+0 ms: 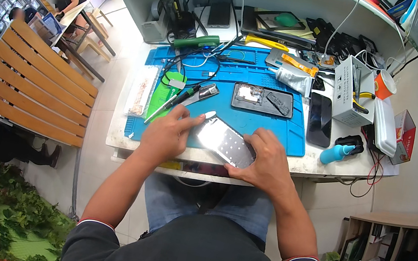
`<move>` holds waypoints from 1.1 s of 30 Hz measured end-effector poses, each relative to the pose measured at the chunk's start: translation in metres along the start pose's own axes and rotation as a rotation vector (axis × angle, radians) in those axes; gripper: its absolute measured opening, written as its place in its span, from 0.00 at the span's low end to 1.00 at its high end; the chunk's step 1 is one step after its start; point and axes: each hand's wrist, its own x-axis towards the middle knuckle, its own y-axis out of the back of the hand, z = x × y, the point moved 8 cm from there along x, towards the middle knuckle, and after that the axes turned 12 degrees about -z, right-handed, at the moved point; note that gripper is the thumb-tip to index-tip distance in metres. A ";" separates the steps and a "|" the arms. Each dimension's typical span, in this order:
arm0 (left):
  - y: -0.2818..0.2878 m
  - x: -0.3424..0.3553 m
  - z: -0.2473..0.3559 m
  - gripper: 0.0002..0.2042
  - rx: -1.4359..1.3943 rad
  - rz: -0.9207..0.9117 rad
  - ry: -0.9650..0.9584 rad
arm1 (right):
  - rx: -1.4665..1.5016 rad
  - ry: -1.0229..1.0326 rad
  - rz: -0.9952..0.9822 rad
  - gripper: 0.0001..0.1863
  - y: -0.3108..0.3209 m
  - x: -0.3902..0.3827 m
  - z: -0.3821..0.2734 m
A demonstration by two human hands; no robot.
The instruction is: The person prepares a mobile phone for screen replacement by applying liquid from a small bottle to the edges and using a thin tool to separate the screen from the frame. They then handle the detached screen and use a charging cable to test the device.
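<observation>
My right hand point(266, 160) grips a glossy, phone-sized panel point(229, 144) by its right end, thumb at the near edge, fingers at the far edge. The panel is tilted and mirrors bright light and rows of white spots. At its left end, my left hand point(169, 132) is closed, with a small white piece point(210, 114) at the fingertips against the panel's upper left corner; its kind I cannot make out. Beyond the panel, an opened phone body point(263, 101) lies on the blue work mat point(276, 132), its inner parts showing.
Left on the mat are a green sheet point(161, 101), a black-handled tool point(184, 98) and a clear packet point(142, 91). Farther back lies a green-handled tool point(196, 42) among cables. To the right are a dark phone point(320, 119), a white box point(354, 92) and a blue bottle point(335, 154).
</observation>
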 end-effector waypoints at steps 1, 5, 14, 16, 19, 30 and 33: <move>0.002 -0.006 0.000 0.23 -0.013 -0.024 0.015 | -0.001 -0.003 -0.007 0.35 0.001 0.000 0.000; 0.005 -0.051 0.000 0.23 -0.047 -0.071 0.068 | 0.023 -0.007 0.027 0.35 -0.001 -0.003 0.003; 0.004 -0.026 0.007 0.22 -0.042 -0.044 0.059 | 0.013 -0.013 0.017 0.35 -0.001 -0.002 0.002; 0.005 -0.047 0.003 0.22 -0.062 -0.042 0.068 | 0.017 -0.015 0.029 0.35 -0.001 -0.005 0.003; 0.001 -0.029 0.006 0.23 -0.045 -0.024 0.071 | -0.003 -0.021 0.006 0.35 -0.003 -0.003 0.003; 0.047 -0.033 -0.030 0.20 -0.526 0.008 0.123 | -0.077 0.198 -0.296 0.40 0.007 0.045 -0.003; 0.039 -0.048 -0.049 0.18 -0.482 0.004 0.090 | -0.137 0.224 -0.388 0.41 0.001 0.061 0.005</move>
